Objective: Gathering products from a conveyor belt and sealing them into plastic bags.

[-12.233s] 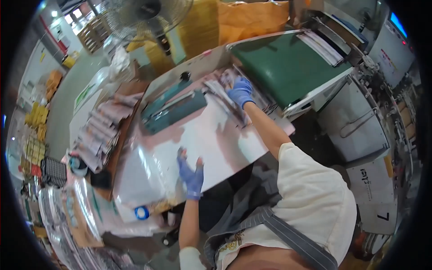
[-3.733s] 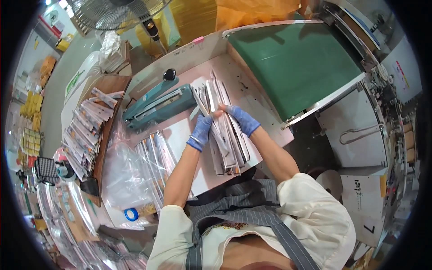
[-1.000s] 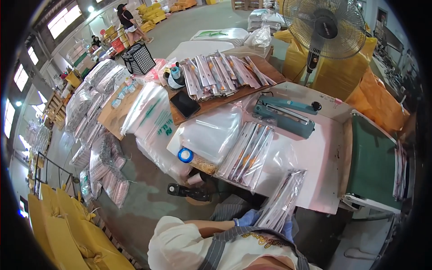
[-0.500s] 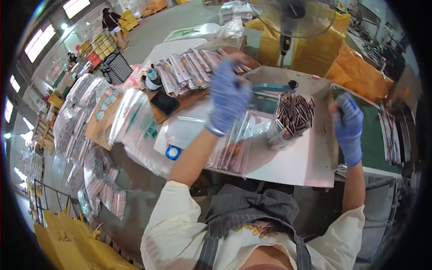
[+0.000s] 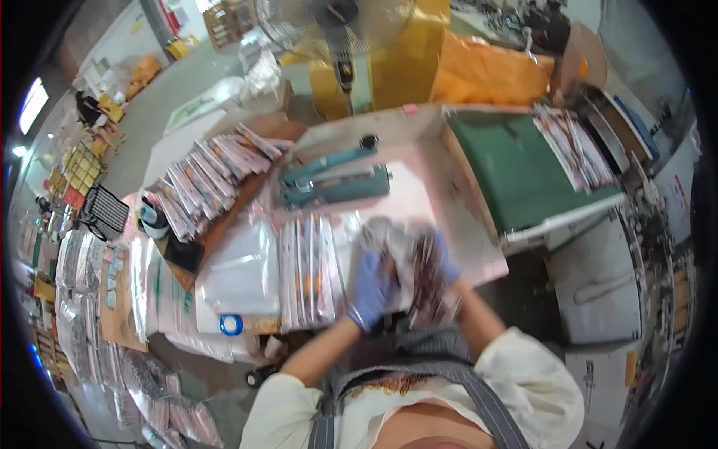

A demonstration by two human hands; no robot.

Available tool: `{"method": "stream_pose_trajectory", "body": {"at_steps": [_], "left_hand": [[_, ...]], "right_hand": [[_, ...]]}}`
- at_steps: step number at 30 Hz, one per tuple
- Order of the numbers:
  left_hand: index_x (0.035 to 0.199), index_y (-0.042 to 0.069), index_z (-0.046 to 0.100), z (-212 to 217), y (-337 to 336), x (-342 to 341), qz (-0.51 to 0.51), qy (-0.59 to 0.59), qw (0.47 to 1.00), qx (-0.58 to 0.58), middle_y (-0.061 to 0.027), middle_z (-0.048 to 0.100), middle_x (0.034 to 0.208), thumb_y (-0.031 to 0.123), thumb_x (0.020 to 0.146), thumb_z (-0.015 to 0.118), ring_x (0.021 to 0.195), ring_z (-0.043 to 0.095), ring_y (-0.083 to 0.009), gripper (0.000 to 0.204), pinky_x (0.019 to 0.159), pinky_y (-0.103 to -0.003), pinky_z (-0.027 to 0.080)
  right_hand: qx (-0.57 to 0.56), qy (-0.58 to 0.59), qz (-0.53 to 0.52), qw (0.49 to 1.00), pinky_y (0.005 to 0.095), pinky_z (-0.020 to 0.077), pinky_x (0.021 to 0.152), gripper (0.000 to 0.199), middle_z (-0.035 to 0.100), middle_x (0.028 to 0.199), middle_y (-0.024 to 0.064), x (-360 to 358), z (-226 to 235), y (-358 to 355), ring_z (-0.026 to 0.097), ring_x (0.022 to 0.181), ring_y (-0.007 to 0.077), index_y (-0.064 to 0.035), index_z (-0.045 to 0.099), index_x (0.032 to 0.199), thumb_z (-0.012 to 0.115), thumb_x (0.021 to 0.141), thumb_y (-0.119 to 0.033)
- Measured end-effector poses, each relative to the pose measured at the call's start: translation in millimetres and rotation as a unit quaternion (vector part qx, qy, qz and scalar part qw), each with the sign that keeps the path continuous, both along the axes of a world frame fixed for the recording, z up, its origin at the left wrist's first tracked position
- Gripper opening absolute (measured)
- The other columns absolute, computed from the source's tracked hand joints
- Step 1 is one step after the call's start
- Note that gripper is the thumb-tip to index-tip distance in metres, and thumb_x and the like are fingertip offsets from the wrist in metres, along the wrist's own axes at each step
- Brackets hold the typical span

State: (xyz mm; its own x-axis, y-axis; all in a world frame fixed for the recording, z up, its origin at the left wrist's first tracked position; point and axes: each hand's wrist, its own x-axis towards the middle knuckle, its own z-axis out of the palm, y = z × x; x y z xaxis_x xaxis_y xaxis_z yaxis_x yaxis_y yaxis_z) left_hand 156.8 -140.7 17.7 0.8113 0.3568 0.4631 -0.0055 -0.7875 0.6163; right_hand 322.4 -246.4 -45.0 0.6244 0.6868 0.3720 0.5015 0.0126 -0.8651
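A bundle (image 5: 429,284), its thin dark-brown edges packed tight and blurred under glossy clear plastic (image 5: 443,313), is held by the gloved right hand (image 5: 446,260); beside it the left hand (image 5: 372,290) curls, its grip unclear; pale packets (image 5: 308,269) lie left of that hand on the counter (image 5: 419,187).

R hand (image 5: 448,262) holds blurry clear-bagged bundle (image 5: 430,286), L hand (image 5: 372,290) near it, teal sealer (image 5: 336,187) beyond on tbl (image 5: 416,196)

Left hand (image 5: 372,288) and right hand (image 5: 447,260) wear blue fabric gloves (image 5: 366,303); the clear-plastic-wrapped bundle (image 5: 428,288) shows brown and pale streaks. Grey cloth apron (image 5: 482,391) carries pale pinstripes; flat rectangular belt (image 5: 512,176), green.
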Motion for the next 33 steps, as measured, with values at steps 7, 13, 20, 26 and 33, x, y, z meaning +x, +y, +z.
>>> {"method": "stream_pose_trajectory", "body": {"at_steps": [7, 13, 20, 26, 33], "left_hand": [[0.123, 0.008, 0.048, -76, -65, -122, 0.108, 0.005, 0.977, -0.182, -0.0145, 0.047, 0.117, 0.014, 0.067, 0.067, 0.107, 0.048, -0.0323, 0.060, 0.091, -0.035, 0.039], [0.081, 0.006, 0.048, -80, -19, -83, 0.232, -0.037, 0.966, -0.107, -0.0147, 0.053, 0.073, 0.013, 0.072, 0.061, 0.062, 0.053, -0.0349, 0.017, 0.056, -0.040, 0.042], [0.086, 0.007, 0.050, -133, -40, -178, 0.107, 0.219, 0.969, 0.033, -0.0137, 0.051, 0.078, 0.021, 0.079, 0.054, 0.060, 0.053, -0.0337, 0.015, 0.052, -0.043, 0.044], [0.078, 0.005, 0.049, 29, 7, -171, -0.076, 0.203, 0.969, 0.123, -0.0133, 0.049, 0.071, 0.012, 0.079, 0.047, 0.069, 0.050, -0.0335, 0.008, 0.061, -0.043, 0.041], [0.081, 0.004, 0.055, 184, 133, -65, 0.023, 0.020, 0.987, -0.160, -0.0043, 0.054, 0.067, 0.002, 0.074, 0.056, 0.056, 0.056, -0.0133, 0.008, 0.053, -0.026, 0.047]], "right_hand": [[0.007, 0.311, 0.029, 0.950, 0.0296, 0.0350, 0.095, 0.053, 0.049, 0.118, 0.0114, -157, -30, -84, 0.046, 0.108, 0.0194, 0.0036, 0.035, 0.129, 0.049, 0.080, -0.011], [-0.086, 0.016, 0.066, 0.994, 0.0331, 0.0452, 0.079, 0.046, 0.053, 0.099, 0.0165, -135, 19, -49, 0.055, 0.089, 0.0264, -0.0020, 0.044, 0.116, 0.056, 0.072, -0.006], [-0.259, -0.209, 0.008, 0.943, 0.0371, 0.0452, 0.066, 0.015, 0.054, 0.071, 0.0169, -150, 6, -64, 0.055, 0.069, 0.0333, -0.0024, 0.053, 0.081, 0.061, 0.071, -0.010], [-0.322, -0.292, 0.188, 0.881, 0.0341, 0.0399, 0.055, 0.015, 0.051, 0.068, 0.0130, -129, 121, -79, 0.052, 0.063, 0.0235, -0.0113, 0.054, 0.075, 0.061, 0.067, -0.022], [-0.133, -0.299, 0.009, 0.945, 0.0399, 0.0395, 0.052, 0.016, 0.047, 0.060, 0.0192, -47, 287, 20, 0.050, 0.058, 0.0367, -0.0031, 0.044, 0.072, 0.058, 0.065, -0.004]]}}
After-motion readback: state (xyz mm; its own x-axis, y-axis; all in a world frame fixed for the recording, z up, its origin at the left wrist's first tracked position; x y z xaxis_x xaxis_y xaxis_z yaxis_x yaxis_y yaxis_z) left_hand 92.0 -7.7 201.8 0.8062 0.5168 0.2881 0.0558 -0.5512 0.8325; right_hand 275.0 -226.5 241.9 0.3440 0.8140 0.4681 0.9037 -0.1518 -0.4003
